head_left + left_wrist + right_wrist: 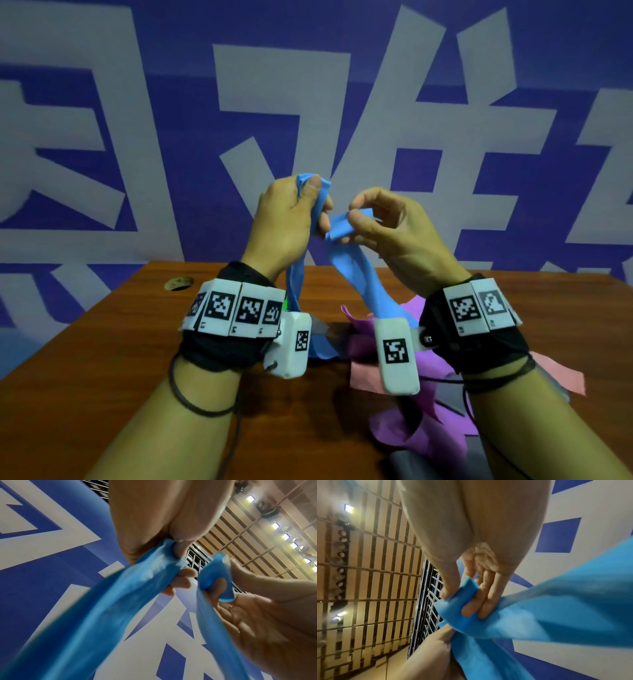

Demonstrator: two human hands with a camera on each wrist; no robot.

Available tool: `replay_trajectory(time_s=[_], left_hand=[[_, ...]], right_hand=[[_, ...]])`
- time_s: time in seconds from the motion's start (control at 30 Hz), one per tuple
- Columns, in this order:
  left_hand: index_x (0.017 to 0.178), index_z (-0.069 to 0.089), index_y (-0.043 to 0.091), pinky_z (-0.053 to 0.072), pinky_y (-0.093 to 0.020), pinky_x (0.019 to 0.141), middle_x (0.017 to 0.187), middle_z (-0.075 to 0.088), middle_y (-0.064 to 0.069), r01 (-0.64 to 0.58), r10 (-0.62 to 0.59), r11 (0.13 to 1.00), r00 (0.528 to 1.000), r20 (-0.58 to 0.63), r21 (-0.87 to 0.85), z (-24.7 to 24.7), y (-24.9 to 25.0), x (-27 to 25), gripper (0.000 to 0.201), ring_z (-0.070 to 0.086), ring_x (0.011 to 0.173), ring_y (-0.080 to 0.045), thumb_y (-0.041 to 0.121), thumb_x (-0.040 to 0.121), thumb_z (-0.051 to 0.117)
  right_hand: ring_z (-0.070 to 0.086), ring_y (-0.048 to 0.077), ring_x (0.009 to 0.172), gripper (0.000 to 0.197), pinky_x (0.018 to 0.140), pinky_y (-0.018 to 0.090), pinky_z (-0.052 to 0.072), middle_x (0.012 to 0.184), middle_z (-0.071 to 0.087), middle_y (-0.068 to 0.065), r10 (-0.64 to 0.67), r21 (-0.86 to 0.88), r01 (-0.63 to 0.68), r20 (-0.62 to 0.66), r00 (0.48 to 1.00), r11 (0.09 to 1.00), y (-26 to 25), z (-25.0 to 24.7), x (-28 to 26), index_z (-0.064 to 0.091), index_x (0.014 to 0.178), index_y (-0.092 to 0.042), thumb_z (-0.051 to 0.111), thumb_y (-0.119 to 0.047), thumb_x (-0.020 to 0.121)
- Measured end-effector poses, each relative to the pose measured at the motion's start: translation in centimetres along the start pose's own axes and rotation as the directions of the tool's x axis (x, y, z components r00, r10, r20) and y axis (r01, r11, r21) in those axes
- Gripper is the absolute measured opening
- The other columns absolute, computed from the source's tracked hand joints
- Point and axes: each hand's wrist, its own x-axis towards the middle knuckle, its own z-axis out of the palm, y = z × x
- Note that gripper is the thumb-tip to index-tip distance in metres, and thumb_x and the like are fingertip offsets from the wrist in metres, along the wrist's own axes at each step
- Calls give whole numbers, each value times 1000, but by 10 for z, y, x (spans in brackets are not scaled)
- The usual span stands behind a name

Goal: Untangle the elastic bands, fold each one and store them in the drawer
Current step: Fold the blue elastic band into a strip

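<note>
Big blue wall [144, 31] with huge white characters sits behind a brown wooden desk [102, 342]. Slatted ceiling [257, 545] overhead has a row of bright lights [285, 536].

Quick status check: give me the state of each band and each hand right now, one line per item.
blue band: lifted, both ends held, middle hanging down to the table.
left hand: raised, grips one end of the blue band.
right hand: raised, pinches the other end.
purple band: loose heap on the table.
pink band: lying on the table under the purple one.
table: drawer not in view.
</note>
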Motion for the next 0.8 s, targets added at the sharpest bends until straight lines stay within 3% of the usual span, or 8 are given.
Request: replay_trajectory(time_s=[0.13,0.27,0.33,0.4,0.5,0.57,0.67,0.8], left_hand=[[87,61,5,48,-16,58,57,60,-1,36,-39,997,998,-51,-66,-3,-1,1,40,59,53,-7,26,108,35],[106,58,9,41,-16,60,84,58,1,64,-64,996,998,-13,67,1,-5,1,25,52,70,-4,28,106,41],[114,52,9,41,-12,60,95,57,-1,102,-104,989,994,14,107,4,-6,1,23,52,77,-6,28,106,41],[116,48,8,40,-9,56,95,56,-1,128,-130,985,991,8,114,4,-6,1,24,51,76,-6,28,106,40],[112,52,8,41,-11,60,98,59,-4,105,-107,989,994,13,108,2,-5,1,21,53,79,-7,26,105,42],[104,54,9,43,-20,65,95,62,-5,87,-93,992,994,56,93,2,-5,0,17,55,79,-10,25,104,46],[93,55,8,46,-27,63,81,61,-5,69,-73,997,993,98,44,4,-6,-2,20,55,71,-10,27,100,56],[86,60,11,57,-37,71,82,67,-1,66,-67,998,994,88,14,2,-6,-1,24,65,81,-17,32,94,66]], right_hand=[[64,21,82,17,75,31,58,84,57,8,-43,81,44,-20,999,996,4,7,0,63,103,-6,66,-10,88],[68,26,86,5,72,27,58,92,64,20,4,-28,-5,-17,1000,1000,8,12,-1,64,94,0,61,-3,91],[66,26,77,7,69,29,59,84,64,14,8,-88,-10,-18,1000,996,6,11,-2,63,86,-3,61,-3,93],[59,19,61,8,59,28,54,72,62,1,-17,-172,13,-20,1000,985,1,8,-2,63,84,-6,64,-5,92],[34,12,53,5,50,24,31,54,48,-10,-85,-303,74,-24,996,950,-2,4,-3,68,83,-10,70,-9,88],[30,10,53,4,52,24,27,53,45,-9,-101,-291,88,-30,994,953,-2,5,-4,70,82,-11,72,-10,86],[35,8,54,2,53,19,32,54,50,-11,-109,-263,96,-36,993,960,-1,12,-3,70,84,-6,71,-6,86],[52,20,53,9,53,28,47,70,67,11,-157,-268,131,-75,985,954,3,16,-1,69,89,2,71,-6,87]])
